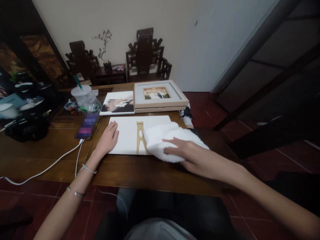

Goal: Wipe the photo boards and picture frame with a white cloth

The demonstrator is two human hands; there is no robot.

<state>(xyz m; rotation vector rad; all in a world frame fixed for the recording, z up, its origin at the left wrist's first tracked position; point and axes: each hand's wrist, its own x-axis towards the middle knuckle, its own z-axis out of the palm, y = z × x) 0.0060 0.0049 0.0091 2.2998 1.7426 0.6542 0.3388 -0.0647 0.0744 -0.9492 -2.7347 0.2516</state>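
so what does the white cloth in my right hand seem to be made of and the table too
The white cloth looks like soft, matte fabric, perhaps plush microfibre, given its fuzzy edge. The table looks like brown wood, probably varnished, given its soft sheen.

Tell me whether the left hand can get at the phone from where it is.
Probably yes: the left hand rests on the left edge of the white board, the phone lies close by to its left, and nothing seems to stand between them.

White cloth (166,131) in right hand (191,151) — over board (126,135)
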